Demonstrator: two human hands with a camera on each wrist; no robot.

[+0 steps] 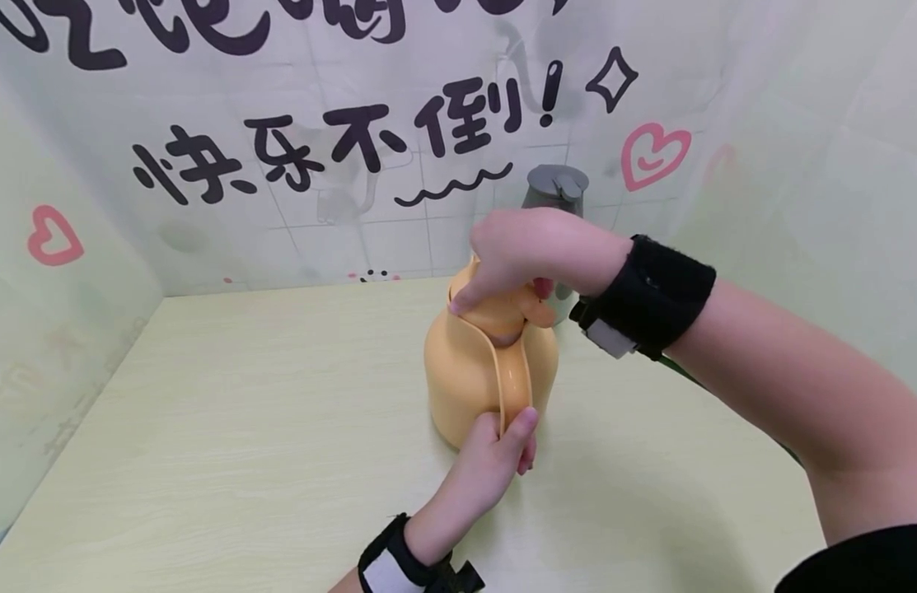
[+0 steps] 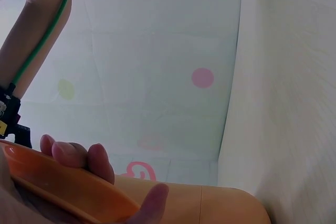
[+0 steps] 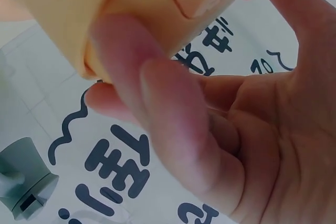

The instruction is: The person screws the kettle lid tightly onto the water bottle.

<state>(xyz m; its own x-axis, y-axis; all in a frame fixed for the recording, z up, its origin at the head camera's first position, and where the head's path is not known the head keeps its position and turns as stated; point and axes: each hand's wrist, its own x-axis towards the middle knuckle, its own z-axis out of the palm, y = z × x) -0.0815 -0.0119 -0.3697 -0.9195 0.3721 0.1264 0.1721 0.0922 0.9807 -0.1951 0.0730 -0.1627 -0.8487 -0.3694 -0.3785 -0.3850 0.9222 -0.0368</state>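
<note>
A yellow-orange jug (image 1: 458,375) stands upright on the table, its handle (image 1: 514,383) facing me. My left hand (image 1: 495,457) grips the lower part of that handle. In the left wrist view, fingers (image 2: 71,155) show beyond the orange handle (image 2: 63,182), with the thumb on the near side. From above, my right hand (image 1: 521,247) holds the jug's lid (image 1: 495,317), thumb on the left side. The right wrist view shows bent fingers (image 3: 178,124) against the pale yellow top (image 3: 152,19) of the jug. Whether the lid is loose cannot be seen.
Behind the jug, partly hidden by my right arm, stands a grey-green vessel (image 1: 558,185) with a dark grey top. A printed cloth (image 1: 339,222) with black characters hangs behind the pale wooden table (image 1: 280,412). Cloth also lines the sides.
</note>
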